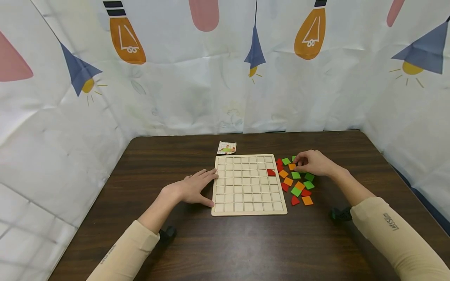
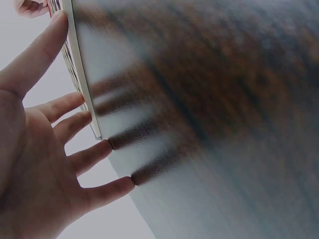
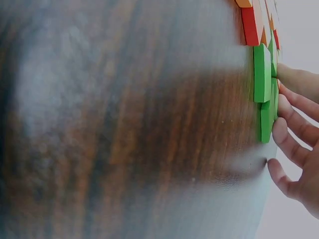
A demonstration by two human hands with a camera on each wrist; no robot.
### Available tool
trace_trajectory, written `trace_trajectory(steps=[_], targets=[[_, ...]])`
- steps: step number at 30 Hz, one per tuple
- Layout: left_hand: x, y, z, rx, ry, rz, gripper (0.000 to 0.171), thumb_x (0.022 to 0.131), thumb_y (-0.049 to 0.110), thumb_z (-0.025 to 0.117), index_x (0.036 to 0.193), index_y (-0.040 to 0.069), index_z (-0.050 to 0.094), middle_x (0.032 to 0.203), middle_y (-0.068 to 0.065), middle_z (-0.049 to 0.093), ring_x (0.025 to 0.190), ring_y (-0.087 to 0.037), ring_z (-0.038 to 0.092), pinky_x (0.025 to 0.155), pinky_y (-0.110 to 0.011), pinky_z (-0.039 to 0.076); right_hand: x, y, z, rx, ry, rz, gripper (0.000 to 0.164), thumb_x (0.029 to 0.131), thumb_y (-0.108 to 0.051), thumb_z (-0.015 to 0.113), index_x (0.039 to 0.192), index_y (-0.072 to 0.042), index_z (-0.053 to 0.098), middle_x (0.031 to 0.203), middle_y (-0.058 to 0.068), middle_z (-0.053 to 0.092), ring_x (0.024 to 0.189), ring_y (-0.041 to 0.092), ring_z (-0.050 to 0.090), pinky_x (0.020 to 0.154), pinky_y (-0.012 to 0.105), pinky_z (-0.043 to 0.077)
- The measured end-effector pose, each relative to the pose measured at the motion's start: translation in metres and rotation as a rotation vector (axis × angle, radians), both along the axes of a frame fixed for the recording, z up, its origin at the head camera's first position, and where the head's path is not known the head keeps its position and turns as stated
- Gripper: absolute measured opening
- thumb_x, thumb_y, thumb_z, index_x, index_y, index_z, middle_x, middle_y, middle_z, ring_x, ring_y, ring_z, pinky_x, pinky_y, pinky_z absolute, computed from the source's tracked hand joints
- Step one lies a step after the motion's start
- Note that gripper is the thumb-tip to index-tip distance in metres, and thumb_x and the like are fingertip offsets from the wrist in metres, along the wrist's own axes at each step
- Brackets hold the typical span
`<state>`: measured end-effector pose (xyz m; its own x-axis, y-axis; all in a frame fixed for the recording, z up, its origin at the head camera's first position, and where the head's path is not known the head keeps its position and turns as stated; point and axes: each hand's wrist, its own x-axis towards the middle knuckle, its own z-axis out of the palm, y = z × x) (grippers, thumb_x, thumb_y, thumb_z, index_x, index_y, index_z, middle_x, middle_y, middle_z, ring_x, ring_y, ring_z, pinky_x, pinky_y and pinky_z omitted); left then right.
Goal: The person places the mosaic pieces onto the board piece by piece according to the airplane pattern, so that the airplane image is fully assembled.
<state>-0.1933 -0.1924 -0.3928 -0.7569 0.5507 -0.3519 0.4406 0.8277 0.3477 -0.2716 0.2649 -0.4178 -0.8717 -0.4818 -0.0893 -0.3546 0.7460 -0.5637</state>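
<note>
A pale wooden grid board (image 1: 250,185) lies on the dark table, with one red quarter-round tile (image 1: 271,172) in a cell near its right edge. My left hand (image 1: 195,188) rests at the board's left edge, fingers spread; in the left wrist view the thumb and some fingertips touch the rim. Over the loose tiles right of the board, my right hand (image 1: 314,163) has its fingers bent. Its thumb and forefinger are at an orange tile (image 1: 292,166); whether they pinch it cannot be seen. Green tiles (image 3: 262,74) stand close to the fingers in the right wrist view.
Several red, orange and green tiles lie scattered beside the board, among them an orange square (image 1: 307,200) nearest the front. A small card with a coloured grid pattern (image 1: 226,148) lies behind the board. A patterned white curtain (image 1: 197,93) encloses the table's back and sides.
</note>
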Motion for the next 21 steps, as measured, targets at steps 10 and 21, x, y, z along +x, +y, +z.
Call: trace_trajectory(steps=[10,21], targets=[[-0.0013,0.0004,-0.0008,-0.003,0.0,0.003,0.098,0.087,0.056,0.078,0.162,0.012,0.032,0.171,-0.008,0.013,0.155,-0.037,0.01,0.114,-0.072,0.019,-0.0021,0.0042,-0.0041,-0.008,0.017,0.008,0.021,0.093,-0.018,0.079,0.107,-0.003,0.074,0.084,-0.001,0.064,0.073,0.018,0.056,0.066,0.034,0.048],[-0.0022,0.0008,-0.0023,-0.007,-0.001,0.005,0.098,0.087,0.055,0.078,0.162,0.012,0.032,0.171,-0.009,0.013,0.155,-0.037,0.011,0.114,-0.072,0.02,-0.0026,0.0045,0.0037,0.014,0.019,0.005,0.02,0.094,-0.016,0.076,0.109,-0.002,0.073,0.09,-0.001,0.069,0.079,0.017,0.062,0.071,0.036,0.054]])
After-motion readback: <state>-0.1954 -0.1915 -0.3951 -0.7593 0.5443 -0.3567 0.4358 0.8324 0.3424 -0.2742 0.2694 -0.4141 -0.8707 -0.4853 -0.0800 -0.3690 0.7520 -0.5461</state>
